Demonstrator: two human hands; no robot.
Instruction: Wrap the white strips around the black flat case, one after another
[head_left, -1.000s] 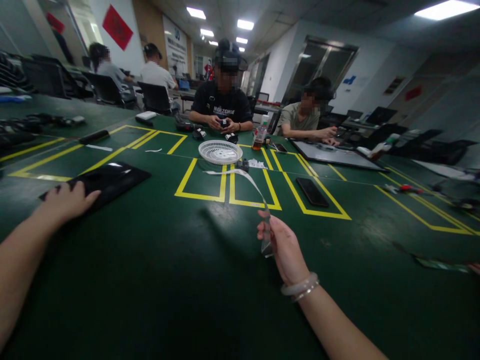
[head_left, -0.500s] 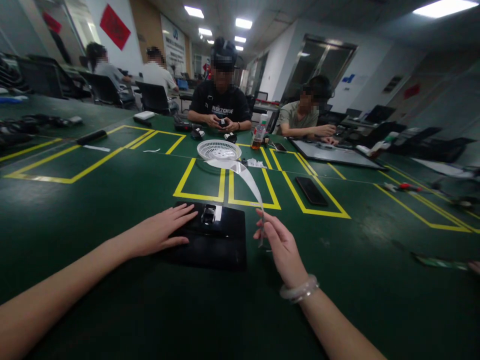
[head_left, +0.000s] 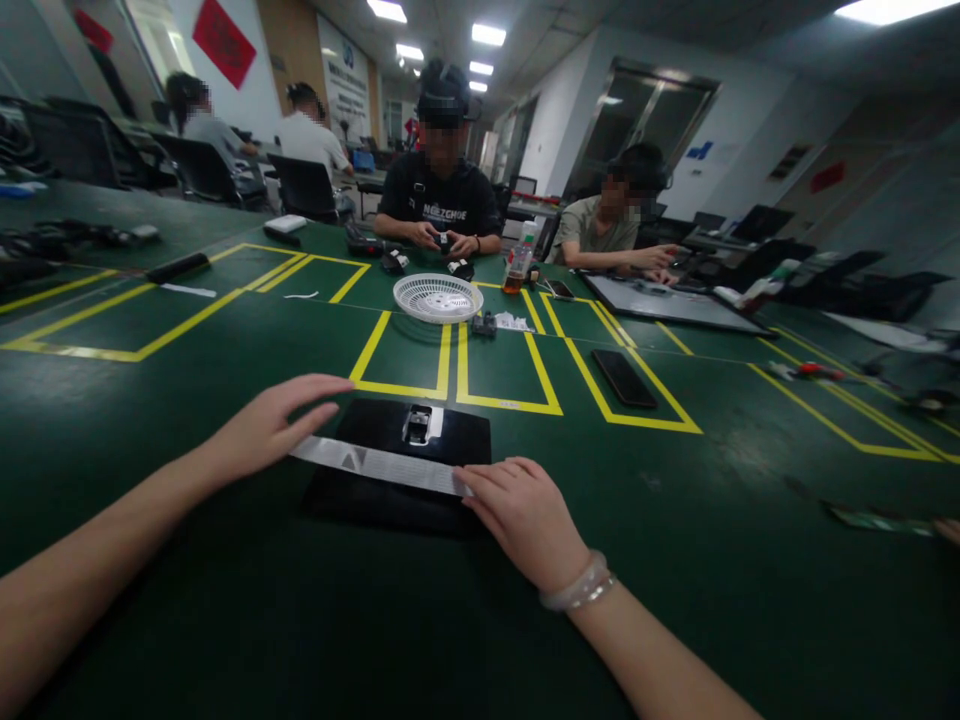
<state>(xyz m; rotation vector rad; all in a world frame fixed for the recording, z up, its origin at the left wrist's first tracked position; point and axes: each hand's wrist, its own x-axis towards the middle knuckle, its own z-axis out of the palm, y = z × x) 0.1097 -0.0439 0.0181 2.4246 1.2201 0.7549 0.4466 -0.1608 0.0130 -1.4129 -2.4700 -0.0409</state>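
Observation:
A glossy black base plate [head_left: 450, 435] with a small metal-lined socket lies on the green table in front of me. Across it stretches a pale printed strip [head_left: 382, 466]. The strip's right end is pinched in the fingers of my right hand [head_left: 525, 510], which wears a bracelet. My left hand [head_left: 266, 425] is at the strip's left end, fingers and thumb apart, beside the plate's left edge. Whether its thumb touches the strip I cannot tell.
Beyond the plate are a white round basket [head_left: 439, 298], a small dark part [head_left: 484, 323], a bottle [head_left: 518, 262] and a black phone [head_left: 624, 378]. Yellow tape marks the table [head_left: 712, 520]. Two people sit across, one handling a small dark object.
My right hand has moved left over the plate, bringing the strip down from a raised curve to lie across it. My left hand has lifted off the plate and shifted left.

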